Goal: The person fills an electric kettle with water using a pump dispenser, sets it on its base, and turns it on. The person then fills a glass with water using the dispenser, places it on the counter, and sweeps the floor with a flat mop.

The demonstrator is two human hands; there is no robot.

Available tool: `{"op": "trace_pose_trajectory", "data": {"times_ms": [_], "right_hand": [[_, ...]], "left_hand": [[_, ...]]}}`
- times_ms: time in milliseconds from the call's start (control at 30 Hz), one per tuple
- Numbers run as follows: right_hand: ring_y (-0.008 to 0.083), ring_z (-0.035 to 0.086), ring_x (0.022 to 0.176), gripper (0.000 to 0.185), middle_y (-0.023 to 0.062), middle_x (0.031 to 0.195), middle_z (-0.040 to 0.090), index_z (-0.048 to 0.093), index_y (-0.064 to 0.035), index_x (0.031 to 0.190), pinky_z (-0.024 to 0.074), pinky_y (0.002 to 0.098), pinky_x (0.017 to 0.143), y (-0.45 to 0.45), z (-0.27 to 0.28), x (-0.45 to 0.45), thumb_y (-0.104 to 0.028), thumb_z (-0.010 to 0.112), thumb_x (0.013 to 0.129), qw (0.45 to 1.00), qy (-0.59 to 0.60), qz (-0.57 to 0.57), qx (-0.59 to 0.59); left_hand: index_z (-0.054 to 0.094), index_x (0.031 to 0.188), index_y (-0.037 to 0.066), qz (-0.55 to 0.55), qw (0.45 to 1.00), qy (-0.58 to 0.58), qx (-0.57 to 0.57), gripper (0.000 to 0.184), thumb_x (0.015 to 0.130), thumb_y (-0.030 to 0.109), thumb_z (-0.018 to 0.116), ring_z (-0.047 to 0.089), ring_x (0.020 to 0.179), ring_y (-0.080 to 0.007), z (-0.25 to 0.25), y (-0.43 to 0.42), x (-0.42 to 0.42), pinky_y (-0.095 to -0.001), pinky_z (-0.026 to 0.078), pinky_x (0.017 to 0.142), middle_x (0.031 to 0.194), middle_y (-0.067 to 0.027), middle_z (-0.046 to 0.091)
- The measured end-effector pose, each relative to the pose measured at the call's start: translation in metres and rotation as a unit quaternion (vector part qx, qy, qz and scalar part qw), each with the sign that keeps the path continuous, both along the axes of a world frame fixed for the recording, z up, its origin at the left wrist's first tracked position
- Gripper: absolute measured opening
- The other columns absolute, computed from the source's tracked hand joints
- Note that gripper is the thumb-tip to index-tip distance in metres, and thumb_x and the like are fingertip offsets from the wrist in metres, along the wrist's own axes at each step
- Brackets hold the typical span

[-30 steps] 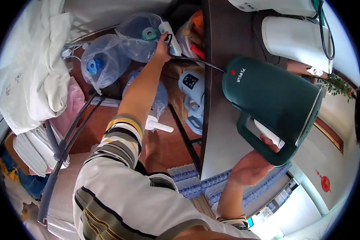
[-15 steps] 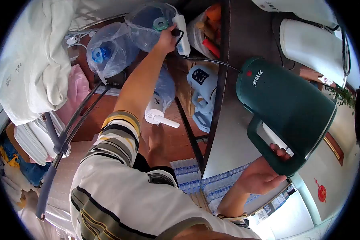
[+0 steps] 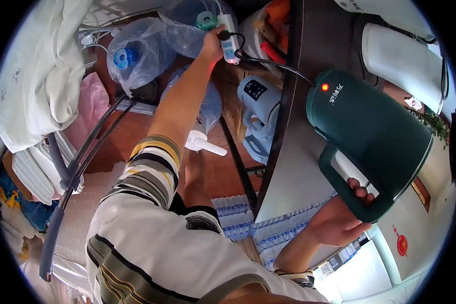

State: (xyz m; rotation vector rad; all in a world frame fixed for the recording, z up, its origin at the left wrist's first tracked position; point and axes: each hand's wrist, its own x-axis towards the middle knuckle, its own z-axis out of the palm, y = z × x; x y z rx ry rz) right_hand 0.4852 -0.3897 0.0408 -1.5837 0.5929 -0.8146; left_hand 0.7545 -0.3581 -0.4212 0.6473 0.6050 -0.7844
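Plug at strip, upper ctr. — kettle in R hand, right of frame.
Upper ctr.: L hand point(image 3: 213, 46) pinches the black plug point(image 3: 224, 35) at the power strip point(image 3: 228, 49); fingertips partly hidden. Grip plug body, not cord point(image 3: 273, 62); keep plug square to socket, skin off pins. Right of frame: green kettle point(image 3: 375, 126), tilted; R hand point(image 3: 334, 220) has fingers hooked thru handle point(image 3: 342, 187), thumb spread. Support kettle wt., keep cord slack. Kettle lamp point(image 3: 325, 87) & strip lamp point(image 3: 231, 61) lit — treat as live.

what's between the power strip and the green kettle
Head view: the black cord spans from power strip to green kettle, crossing the table's dark edge.
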Motion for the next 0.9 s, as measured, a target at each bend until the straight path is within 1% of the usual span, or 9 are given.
{"op": "trace_pose_trajectory", "data": {"times_ms": [100, 200, 267, 333, 367, 467, 600, 733, 900], "right_hand": [[0.0301, 0.056, 0.114, 0.053, 0.0116, 0.115, 0.062, 0.055, -0.004, 0.127, 0.0308, 0.0499, 0.111, -0.001, 0.005, 0.003, -0.043, 0.029, 0.104, 0.999, -0.023, -0.016, 0.028], [0.0297, 0.053, 0.104, 0.054, 0.0099, 0.098, 0.06, 0.057, -0.0049, 0.116, 0.0305, 0.0515, 0.107, 0.004, 0.004, 0.015, -0.047, 0.026, 0.103, 0.995, -0.066, -0.025, 0.073], [0.0298, 0.052, 0.103, 0.053, 0.0093, 0.094, 0.058, 0.057, -0.0051, 0.113, 0.0293, 0.0512, 0.106, 0.002, 0.006, 0.013, -0.047, 0.026, 0.102, 0.996, -0.051, -0.026, 0.075], [0.0297, 0.05, 0.097, 0.05, 0.0081, 0.086, 0.053, 0.056, -0.0058, 0.104, 0.0276, 0.0493, 0.104, 0.003, 0.01, 0.016, -0.047, 0.028, 0.1, 0.991, -0.049, -0.065, 0.103], [0.0297, 0.05, 0.097, 0.05, 0.0081, 0.086, 0.053, 0.056, -0.0058, 0.104, 0.0276, 0.0493, 0.104, 0.001, 0.01, 0.016, -0.047, 0.028, 0.1, 0.992, -0.047, -0.076, 0.086], [0.0315, 0.054, 0.087, 0.054, 0.0115, 0.085, 0.056, 0.054, -0.0033, 0.104, 0.0349, 0.0515, 0.098, -0.003, 0.012, 0.01, -0.051, 0.031, 0.096, 0.988, -0.056, -0.036, 0.137], [0.0329, 0.054, 0.085, 0.053, 0.0126, 0.081, 0.056, 0.055, -0.0018, 0.097, 0.0354, 0.0506, 0.097, -0.005, 0.015, 0.012, -0.05, 0.034, 0.094, 0.984, -0.059, -0.062, 0.157], [0.0326, 0.055, 0.085, 0.051, 0.0136, 0.079, 0.057, 0.056, -0.0007, 0.093, 0.0354, 0.0497, 0.098, -0.006, 0.018, 0.015, -0.048, 0.035, 0.094, 0.982, -0.048, -0.062, 0.173], [0.0331, 0.056, 0.087, 0.052, 0.0139, 0.078, 0.058, 0.057, 0.0002, 0.093, 0.0351, 0.0495, 0.099, -0.007, 0.017, 0.013, -0.046, 0.035, 0.095, 0.977, -0.053, -0.049, 0.201]], "left_hand": [[0.058, 0.11, 0.005, -0.035, 0.995, 0.036, -0.089, 0.032, 0.089, 0.029, 0.061, 0.063, 0.089, -0.031, 0.003, 0.009, -0.002, -0.0474, 0.053, 0.079, 0.099, -0.0124, 0.065], [0.057, 0.117, 0.006, -0.085, 0.995, 0.036, -0.028, 0.04, 0.086, 0.032, 0.062, 0.062, 0.092, -0.0319, -0.003, 0.021, -0.001, -0.0453, 0.051, 0.085, 0.103, -0.0136, 0.063], [0.056, 0.12, 0.005, -0.121, 0.962, -0.173, 0.173, 0.047, 0.086, 0.037, 0.063, 0.061, 0.094, -0.0306, -0.036, 0.015, -0.003, -0.0427, 0.049, 0.086, 0.102, -0.0135, 0.063], [0.049, 0.127, -0.004, -0.16, 0.913, -0.215, 0.306, 0.064, 0.086, 0.042, 0.065, 0.062, 0.098, -0.0317, 0.027, 0.014, -0.004, -0.0401, 0.047, 0.09, 0.107, -0.0177, 0.063], [0.048, 0.128, -0.006, -0.228, 0.825, -0.307, 0.416, 0.07, 0.083, 0.044, 0.068, 0.06, 0.103, -0.0314, -0.02, 0.012, -0.005, -0.0394, 0.045, 0.094, 0.111, -0.0201, 0.061], [0.043, 0.134, -0.011, -0.168, 0.907, -0.142, 0.358, 0.092, 0.076, 0.054, 0.072, 0.05, 0.121, -0.0364, -0.005, 0.007, -0.004, -0.0408, 0.037, 0.106, 0.13, -0.0282, 0.05], [0.035, 0.14, -0.012, -0.223, 0.88, -0.167, 0.385, 0.107, 0.071, 0.062, 0.071, 0.041, 0.131, -0.0427, -0.069, 0.005, 0.008, -0.0461, 0.034, 0.108, 0.145, -0.0293, 0.035], [0.028, 0.145, -0.008, -0.277, 0.835, -0.074, 0.47, 0.114, 0.067, 0.063, 0.073, 0.041, 0.131, -0.0431, -0.032, 0.014, 0.006, -0.0469, 0.036, 0.107, 0.147, -0.0274, 0.033], [0.029, 0.145, -0.006, -0.243, 0.894, -0.05, 0.373, 0.112, 0.066, 0.059, 0.075, 0.046, 0.127, -0.0417, -0.036, 0.031, 0.004, -0.0487, 0.043, 0.1, 0.143, -0.0256, 0.038]]}}
